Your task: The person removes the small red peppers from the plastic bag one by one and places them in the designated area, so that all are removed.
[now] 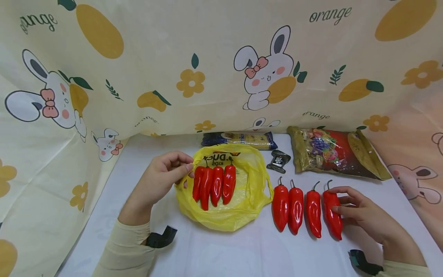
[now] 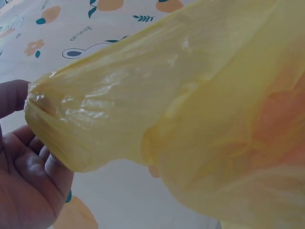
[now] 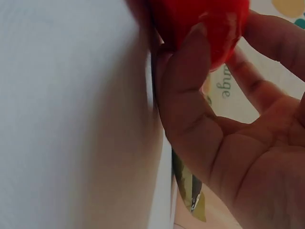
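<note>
My left hand (image 1: 166, 175) pinches the left rim of a yellow plastic bag (image 1: 225, 223) between thumb and fingers. In the left wrist view, the bag's film (image 2: 109, 105) is drawn taut from that hand. Several glossy red chili peppers (image 1: 217, 186) lie side by side in the opened bag. On the table to its right, several more stand in a row, stems away from me. At the right end of that row, my right hand (image 1: 363, 211) grips the last red chili pepper (image 1: 333, 215) by its right side. The right wrist view shows thumb and fingers around that pepper (image 3: 224, 28).
Behind the bag lies a blue and yellow packet (image 1: 238, 140). A small black wrapped item (image 1: 278, 161) sits right of it. A gold and red food bag (image 1: 339, 152) lies at the back right, against the printed cloth backdrop (image 1: 214, 38). Everything rests on a white table (image 1: 242, 254).
</note>
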